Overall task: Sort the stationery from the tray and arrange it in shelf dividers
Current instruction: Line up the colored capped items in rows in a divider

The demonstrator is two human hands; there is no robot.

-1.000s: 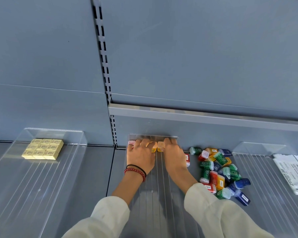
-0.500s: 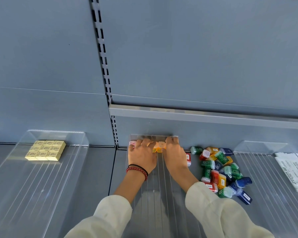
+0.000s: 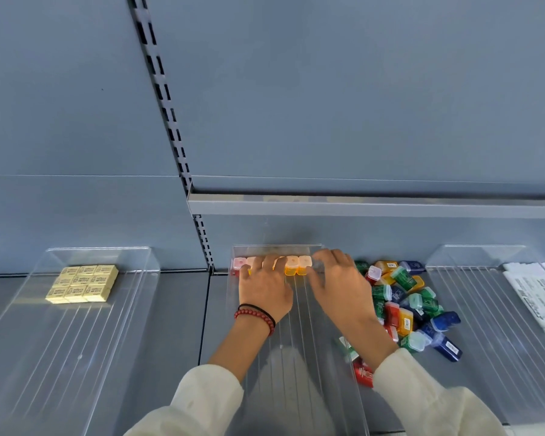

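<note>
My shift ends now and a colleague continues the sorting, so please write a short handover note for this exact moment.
Left hand: fingers rest on the row of small boxes, holding nothing.
Right hand: fingertips at the right end of that row; whether it pinches a box cannot be told.
Done: one row of pink, orange and yellow boxes stands at the back wall of the middle divider; yellow erasers sit in the left divider; white packets lie in the right divider.
To do: the pile of mixed coloured boxes lies on the shelf beside the middle divider, unsorted.
</note>
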